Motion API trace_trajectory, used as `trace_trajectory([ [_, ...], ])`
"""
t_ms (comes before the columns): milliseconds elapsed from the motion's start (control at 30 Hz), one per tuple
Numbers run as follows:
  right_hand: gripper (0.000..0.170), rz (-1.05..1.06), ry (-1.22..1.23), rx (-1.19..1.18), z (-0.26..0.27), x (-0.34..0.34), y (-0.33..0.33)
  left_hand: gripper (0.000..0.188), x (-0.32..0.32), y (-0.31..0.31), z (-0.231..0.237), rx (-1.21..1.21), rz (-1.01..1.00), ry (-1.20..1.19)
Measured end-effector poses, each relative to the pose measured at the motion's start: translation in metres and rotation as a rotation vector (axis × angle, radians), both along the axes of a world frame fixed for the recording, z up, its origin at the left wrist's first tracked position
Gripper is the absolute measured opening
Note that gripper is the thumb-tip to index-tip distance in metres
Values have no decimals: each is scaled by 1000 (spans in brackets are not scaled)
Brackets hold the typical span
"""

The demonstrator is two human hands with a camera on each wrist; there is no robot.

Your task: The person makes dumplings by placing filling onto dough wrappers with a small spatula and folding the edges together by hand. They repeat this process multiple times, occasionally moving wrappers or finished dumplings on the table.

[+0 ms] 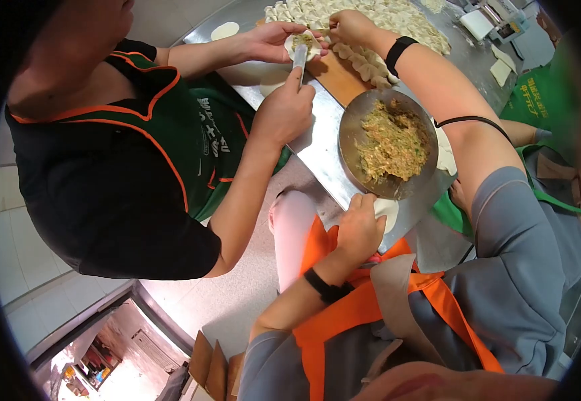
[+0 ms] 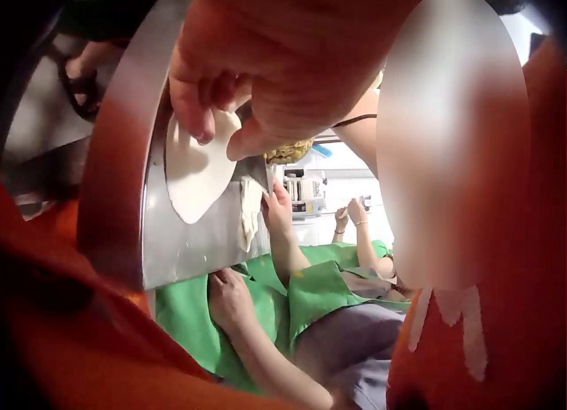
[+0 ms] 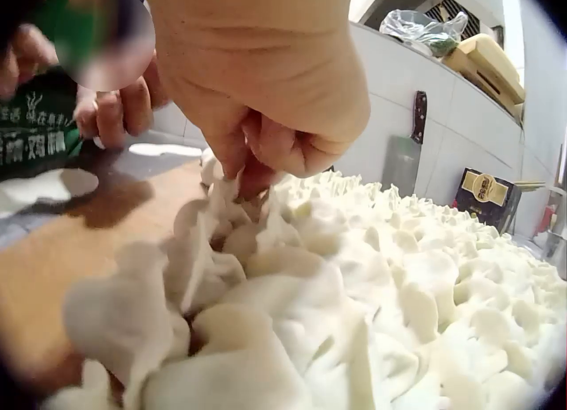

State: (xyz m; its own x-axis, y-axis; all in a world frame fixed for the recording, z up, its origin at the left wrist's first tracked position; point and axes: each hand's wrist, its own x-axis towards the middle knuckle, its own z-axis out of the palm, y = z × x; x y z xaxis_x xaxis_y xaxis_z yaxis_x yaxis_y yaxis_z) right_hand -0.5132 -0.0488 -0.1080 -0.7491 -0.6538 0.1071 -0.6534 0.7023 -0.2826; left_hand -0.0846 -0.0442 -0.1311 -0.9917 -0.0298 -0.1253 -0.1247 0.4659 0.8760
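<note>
My left hand (image 1: 360,230) is at the near table edge, its curled fingers pinching a round dough wrapper (image 2: 199,175); in the left wrist view the wrapper overlaps the steel table. My right hand (image 1: 352,28) reaches over the far end of the wooden board. In the right wrist view its thumb and fingers pinch the pleated top of a dumpling (image 3: 229,200) at the end of a row. Crowded dumplings (image 3: 425,277) spread beside it. Between my arms sits a metal bowl (image 1: 348,144) of minced filling (image 1: 394,144), with a dark hollow on its near side.
Across from me a person in a dark green apron spreads filling with a spatula (image 1: 300,59) onto a wrapper (image 1: 310,49). The wooden board (image 1: 334,77) carries a dumpling row. More wrappers (image 1: 445,150) lie beside the bowl. People in green aprons stand at right.
</note>
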Motion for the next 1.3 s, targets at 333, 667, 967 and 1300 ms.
trace_trajectory([
  [333, 25, -9, -26, -246, 65, 54, 60, 15, -3, -5, -11, -94, 78, 198],
  [667, 25, -228, -778, -466, 8, 370, 189, 16, 12, 10, 1, 637, 289, -152],
  [967, 18, -458, -849, -984, -34, 429, 184, 12, 37, 22, -8, 902, 369, -207],
  [1300, 21, -475, -321, -752, -47, 416, 202, 15, 36, 8, 4, 1042, 420, -166],
])
